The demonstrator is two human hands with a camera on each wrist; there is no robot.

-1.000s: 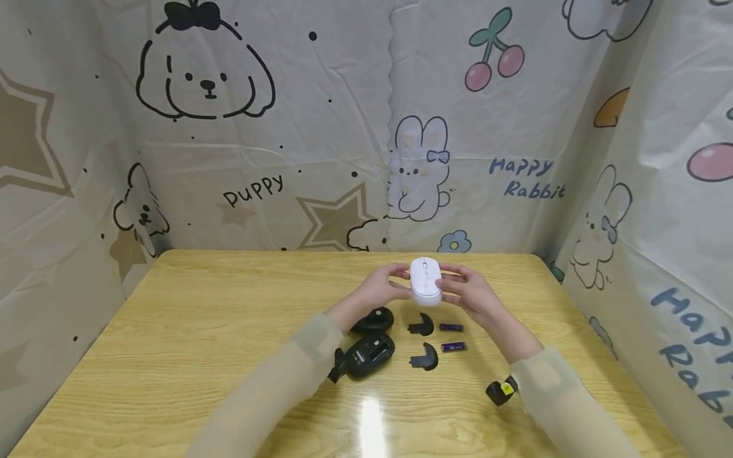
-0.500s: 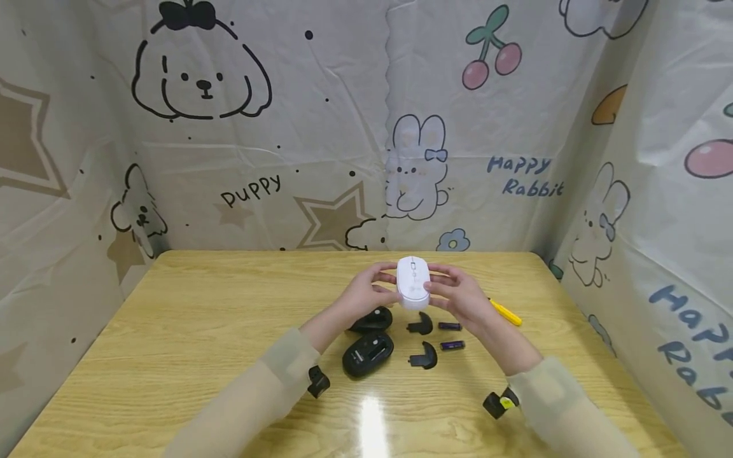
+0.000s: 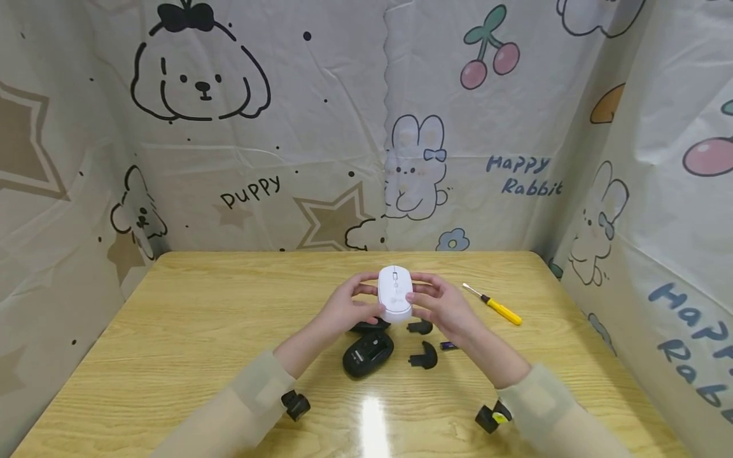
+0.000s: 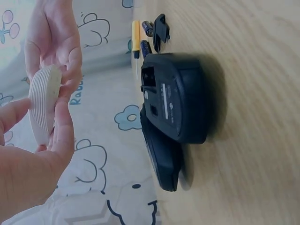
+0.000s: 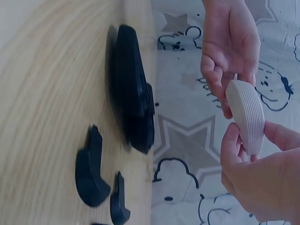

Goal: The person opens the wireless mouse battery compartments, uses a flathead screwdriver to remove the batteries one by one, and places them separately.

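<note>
One black mouse [image 3: 362, 359] looks opened, white mouse [image 3: 395, 291] probably left to do
Left hand [image 3: 345, 308] pinches the white mouse's left edge in midair; below that hand, the black mouse shows an empty-looking battery bay [image 4: 148, 76], second black mouse [image 4: 161, 154] unclear. Loose covers [image 3: 425, 357] and batteries [image 4: 145, 48] lie nearer than the right hand [image 3: 448, 310], which grips the other edge; screwdriver [image 3: 504, 312] to its right.

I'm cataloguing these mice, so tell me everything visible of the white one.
The white mouse looks plastic: a rounded oblong with a scroll wheel and a small button on top, and fine parallel ridges in the wrist views. It is held above the table, top toward the head camera, wheel end away from the person, gripped by the left hand and right hand.
</note>
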